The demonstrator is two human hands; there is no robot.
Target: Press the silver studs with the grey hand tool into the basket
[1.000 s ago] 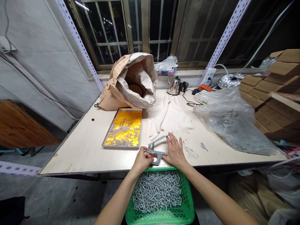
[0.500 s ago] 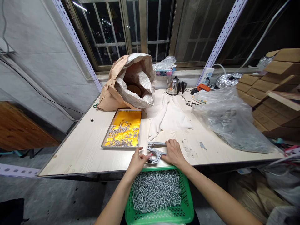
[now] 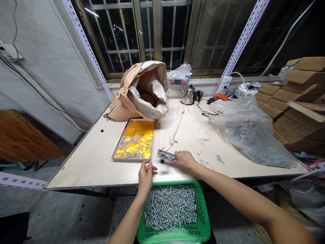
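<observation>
My right hand (image 3: 186, 160) is closed round the handles of grey metal pliers (image 3: 166, 156), held just above the table in front of me. The pliers' head points left, with a dark round knob on its underside. To their left, my left hand (image 3: 146, 173) is apart from them, near the tray's front corner. Its fingers are curled together; anything small between them is hidden. Below both hands stands a green plastic basket (image 3: 203, 203) with many small silver ribbed pieces (image 3: 170, 206). A shallow tray (image 3: 132, 160) with a yellow lining holds more such pieces (image 3: 133, 154).
Behind the tray leans an open paper sack (image 3: 122, 105). A white cloth (image 3: 189, 130) lies mid-table, with a metal kettle (image 3: 188, 95) behind it. At right are a clear plastic bag (image 3: 251, 132) and stacked cardboard boxes (image 3: 302, 91).
My left hand has left the pliers and moved left and slightly down. My right hand has turned the pliers, so their open frame now shows narrow and side-on.
</observation>
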